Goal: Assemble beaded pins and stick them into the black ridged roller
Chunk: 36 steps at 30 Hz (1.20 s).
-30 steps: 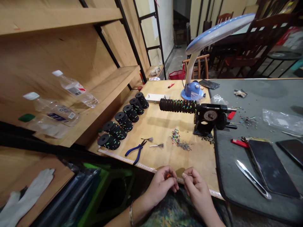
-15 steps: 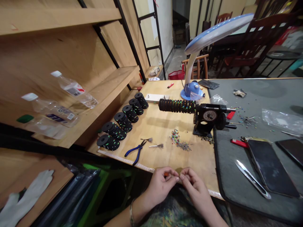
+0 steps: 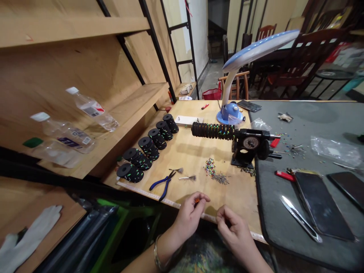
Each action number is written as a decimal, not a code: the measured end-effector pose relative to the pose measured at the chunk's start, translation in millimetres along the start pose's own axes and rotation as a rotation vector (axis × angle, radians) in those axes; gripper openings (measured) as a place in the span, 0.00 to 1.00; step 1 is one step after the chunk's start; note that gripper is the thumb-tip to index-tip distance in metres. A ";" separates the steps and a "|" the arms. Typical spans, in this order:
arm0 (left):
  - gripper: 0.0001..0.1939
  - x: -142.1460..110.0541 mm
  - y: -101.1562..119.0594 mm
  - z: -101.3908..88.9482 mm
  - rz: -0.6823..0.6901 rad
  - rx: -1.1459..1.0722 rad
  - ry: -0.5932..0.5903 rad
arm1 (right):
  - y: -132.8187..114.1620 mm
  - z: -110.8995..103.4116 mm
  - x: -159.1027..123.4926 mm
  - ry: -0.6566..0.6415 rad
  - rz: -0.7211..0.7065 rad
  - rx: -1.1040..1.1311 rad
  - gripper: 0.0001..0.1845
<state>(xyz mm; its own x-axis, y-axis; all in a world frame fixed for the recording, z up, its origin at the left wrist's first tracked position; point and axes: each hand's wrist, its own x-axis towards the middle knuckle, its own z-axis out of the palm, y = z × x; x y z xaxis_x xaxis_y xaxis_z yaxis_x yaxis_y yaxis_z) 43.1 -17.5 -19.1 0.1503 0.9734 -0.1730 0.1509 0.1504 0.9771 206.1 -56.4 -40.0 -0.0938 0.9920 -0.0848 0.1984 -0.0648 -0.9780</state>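
**Two hands apart at the near table edge, a small orange piece in the left**

Clock directions are centred on the hands, with 12 straight ahead. The left hand [image 3: 191, 212] curls around a small orange piece [image 3: 196, 201], mostly hidden by the fingers. The right hand [image 3: 231, 225], just beside it, has thumb and fingertips drawn together; whether they grip anything is too small to tell. Both are at the near edge of the pale wooden table [image 3: 241, 193], marked by a white strip with ruler markings [image 3: 167, 201] running from 10 towards 4 o'clock. Wood shows ahead, up to a heap of multicoloured beads [image 3: 210, 167] and a pile of thin grey metal pieces [image 3: 221, 179] at 12.

Beyond them, a black ribbed roll flecked with colour [image 3: 213, 131] spans the way crosswise, joined to a black metal machine [image 3: 248, 148] at 1 o'clock. Blue-handled pliers [image 3: 163, 185] lie open at 10, near a row of black spools [image 3: 148, 148] reaching to 11. A dark grey mat [image 3: 274, 227] borders the right side, carrying silver tweezers [image 3: 301, 220] at 3.
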 end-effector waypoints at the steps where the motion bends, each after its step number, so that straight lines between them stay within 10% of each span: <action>1: 0.13 2.0 -0.4 -2.7 -0.015 -0.034 0.007 | -1.0 -1.6 0.6 0.011 0.005 0.009 0.09; 8: 0.17 8.5 7.9 -25.3 -0.081 -0.168 0.006 | 0.2 -3.0 5.8 0.040 0.144 0.317 0.18; 17: 0.13 -7.8 4.2 -7.1 -0.091 -0.176 -0.202 | 4.1 3.5 6.8 0.035 0.231 0.421 0.25; 36: 0.09 3.8 11.3 3.3 -0.059 -0.130 -0.060 | -16.9 -8.7 12.2 -0.041 0.271 0.425 0.24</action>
<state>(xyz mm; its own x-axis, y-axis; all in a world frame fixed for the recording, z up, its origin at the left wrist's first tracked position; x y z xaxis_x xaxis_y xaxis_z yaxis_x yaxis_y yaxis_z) 48.6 -12.7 -9.1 0.2032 0.9507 -0.2341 0.0344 0.2320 0.9721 210.1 -42.2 -22.9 -0.1337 0.9290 -0.3450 -0.1934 -0.3659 -0.9103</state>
